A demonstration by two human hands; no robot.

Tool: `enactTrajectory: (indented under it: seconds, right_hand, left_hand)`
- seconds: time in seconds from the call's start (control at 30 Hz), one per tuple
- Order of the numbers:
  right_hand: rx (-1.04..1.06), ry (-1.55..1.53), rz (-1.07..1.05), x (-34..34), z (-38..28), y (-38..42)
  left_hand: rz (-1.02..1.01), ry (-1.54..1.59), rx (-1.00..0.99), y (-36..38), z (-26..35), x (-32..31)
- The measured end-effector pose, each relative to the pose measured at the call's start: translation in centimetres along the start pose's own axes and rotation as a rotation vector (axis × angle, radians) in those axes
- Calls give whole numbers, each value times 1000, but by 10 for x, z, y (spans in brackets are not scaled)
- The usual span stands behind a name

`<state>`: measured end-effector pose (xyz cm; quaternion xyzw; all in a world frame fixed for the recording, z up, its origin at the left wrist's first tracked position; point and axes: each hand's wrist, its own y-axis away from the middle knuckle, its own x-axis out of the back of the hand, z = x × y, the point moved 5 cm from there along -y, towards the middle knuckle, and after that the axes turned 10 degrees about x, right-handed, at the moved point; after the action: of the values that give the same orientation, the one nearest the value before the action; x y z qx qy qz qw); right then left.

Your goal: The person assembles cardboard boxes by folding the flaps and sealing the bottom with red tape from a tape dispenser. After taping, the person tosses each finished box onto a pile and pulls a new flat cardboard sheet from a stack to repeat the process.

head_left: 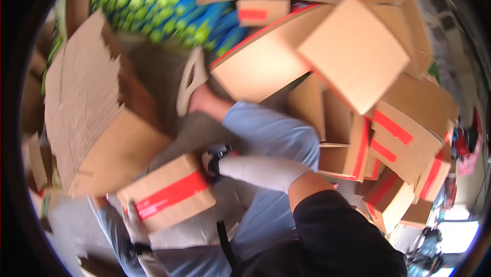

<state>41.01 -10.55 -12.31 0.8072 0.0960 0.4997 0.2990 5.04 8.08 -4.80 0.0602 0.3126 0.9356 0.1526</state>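
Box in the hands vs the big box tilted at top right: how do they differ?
The held box carries a broad red tape strip across its face; the big tilted box shows a plain brown face. The held box looks smaller in frame and sits low, between the gloved right hand and left hand; the big tilted box rests on the pile of boxes, touched by no hand. Both are closed brown cardboard.

White gloves, black sleeve, light-blue trousers.

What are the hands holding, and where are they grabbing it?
The small box with red tape, by its ends: the right hand at its upper right corner, the left hand at its lower left edge.
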Motion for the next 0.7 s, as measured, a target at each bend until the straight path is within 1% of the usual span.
enactTrajectory:
  seconds: [0.07,0.1,0.13,0.2,0.27,0.3,0.33,0.37,0.4,0.43,0.47,0.5,0.53,0.57,0.6,0.63,0.67,0.7]
  right_hand:
    - [10,61,173,-33,17,-2]
    - [-25,25,295,-5,19,25]
    - [-178,-131,417,20,29,59]
    - [-299,-518,614,92,22,141]
    - [-210,-836,738,117,-3,175]
    - [-126,-798,749,110,-14,168]
    - [-126,-797,790,93,-30,158]
    - [-116,-992,939,73,-46,152]
    - [-192,-983,812,61,-54,153]
    - [-107,-1000,843,73,-69,185]
    - [-67,-1023,863,65,-76,198]
    - [23,-1028,1011,73,-84,229]
    - [-34,-1054,851,97,-89,278]
    - [30,-961,1023,112,-89,321]
    - [69,-778,1195,124,-86,363]
    - [61,-592,1402,150,-86,420]
    - [56,-466,1505,163,-80,467]
    - [49,-334,1606,176,-71,514]
  left_hand:
    - [-65,-136,-10,15,20,-11]
    - [-61,-149,-54,13,24,-13]
    - [-55,-167,-90,13,25,-15]
    - [7,-244,-40,14,28,-20]
    - [-21,-231,-197,-60,-12,30]
    - [-16,-338,-145,-51,-1,21]
    - [-9,-442,-94,-25,8,13]
    - [-2,-545,-51,13,23,-3]
    - [9,-654,-9,51,37,-16]
    - [2,-410,-213,102,54,-31]
    - [-70,-407,-39,109,48,-16]
    - [-114,-246,-140,163,73,-44]
    - [-232,-311,-113,139,55,-13]
    - [-260,-285,-279,146,65,-26]
    - [-289,-252,-446,157,80,-49]
    - [-378,-198,-521,173,107,-96]
    - [-466,-138,-596,197,144,-163]
    - [-564,219,-747,219,173,-235]
